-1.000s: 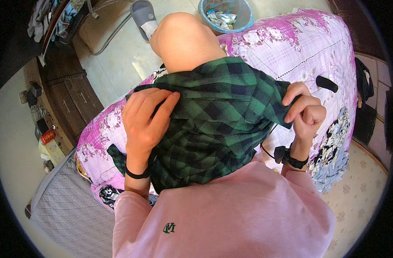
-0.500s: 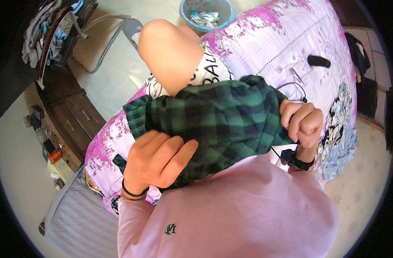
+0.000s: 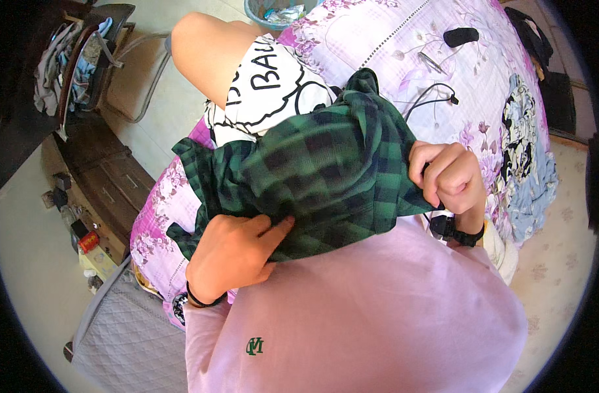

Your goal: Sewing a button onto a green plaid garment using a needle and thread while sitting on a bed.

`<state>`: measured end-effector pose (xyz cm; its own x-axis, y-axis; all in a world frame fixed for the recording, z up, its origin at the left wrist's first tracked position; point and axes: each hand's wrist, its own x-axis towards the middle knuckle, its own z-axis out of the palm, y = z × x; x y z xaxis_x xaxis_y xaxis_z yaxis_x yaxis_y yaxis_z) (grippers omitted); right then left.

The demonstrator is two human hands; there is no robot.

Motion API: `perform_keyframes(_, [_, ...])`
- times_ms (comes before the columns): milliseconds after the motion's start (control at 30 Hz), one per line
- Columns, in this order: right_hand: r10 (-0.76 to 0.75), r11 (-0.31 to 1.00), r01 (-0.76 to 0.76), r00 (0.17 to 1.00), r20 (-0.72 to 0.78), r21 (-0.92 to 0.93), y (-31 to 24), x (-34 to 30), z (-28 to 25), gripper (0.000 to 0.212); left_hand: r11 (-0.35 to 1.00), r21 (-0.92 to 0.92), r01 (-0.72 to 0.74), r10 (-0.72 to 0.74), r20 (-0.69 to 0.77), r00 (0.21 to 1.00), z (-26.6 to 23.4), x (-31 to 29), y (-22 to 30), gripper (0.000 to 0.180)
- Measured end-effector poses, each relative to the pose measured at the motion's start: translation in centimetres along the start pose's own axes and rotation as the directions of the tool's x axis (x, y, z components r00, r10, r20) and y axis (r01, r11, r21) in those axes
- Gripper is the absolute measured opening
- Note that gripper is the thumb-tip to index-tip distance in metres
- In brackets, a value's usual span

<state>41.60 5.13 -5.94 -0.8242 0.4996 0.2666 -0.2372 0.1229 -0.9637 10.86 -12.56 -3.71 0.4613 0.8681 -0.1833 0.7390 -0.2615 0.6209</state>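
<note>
A green and black plaid shirt (image 3: 312, 173), bunched up, lies over my lap against my pink top. My right hand (image 3: 449, 175) is closed on its right end, with the fingers curled round the cloth. At the shirt's near left edge, my left hand (image 3: 231, 252) grips the fabric, index finger stretched along it and thumb lower down. The cloth partly hides the left fingertips. Loose flaps of the shirt stick out on the left, and one rises at the top.
I sit on a bed with a pink and white floral sheet (image 3: 339, 49). A black object (image 3: 461, 37), a dark cable (image 3: 434, 92) and crumpled clothes (image 3: 528, 157) lie to the right. Beyond my knee are a blue basin (image 3: 273, 19) and, leftward, a chair piled with clothes (image 3: 64, 69).
The view has shifted slightly. The shirt's far edge has drawn back, baring more of my white printed shorts. My left fingers have moved lower against the cloth; the right hand keeps its hold.
</note>
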Motion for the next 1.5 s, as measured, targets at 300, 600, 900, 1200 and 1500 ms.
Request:
perform_keyframes(300, [0.051, 0.999, -0.050, 0.978, 0.204, -0.011, -0.3, -2.7, 1.0, 0.027, 0.998, 0.037, 0.048, -0.056, 0.258, 0.964, -0.2, 0.0, 2.4, 0.043])
perform_keyframes(600, [-0.060, 0.996, 0.091, 0.808, -0.586, 0.023, -0.8, 4.1, -0.1, 0.029, 0.990, -0.139, -0.002, -0.092, -0.661, 0.745, -2.9, 1.5, 0.5, 0.016])
perform_keyframes(900, [0.333, 0.914, -0.116, 0.763, -0.555, 0.389, 7.1, 17.4, -2.0, 0.018, 0.616, -0.764, 0.193, -0.690, -0.405, 0.600, -5.5, 2.0, -6.9, 0.022])
perform_keyframes(1200, [0.297, 0.924, -0.124, 0.828, -0.475, 0.361, 9.2, 19.3, -1.6, 0.031, 0.685, -0.668, 0.290, -0.648, -0.377, 0.662, -6.5, 6.3, -10.6, 0.025])
perform_keyframes(1500, [0.238, 0.938, -0.317, 0.883, -0.403, -0.140, 7.8, 19.9, 2.1, 0.027, 0.790, -0.532, 0.306, -0.549, -0.388, 0.741, -7.0, 11.4, -12.3, 0.023])
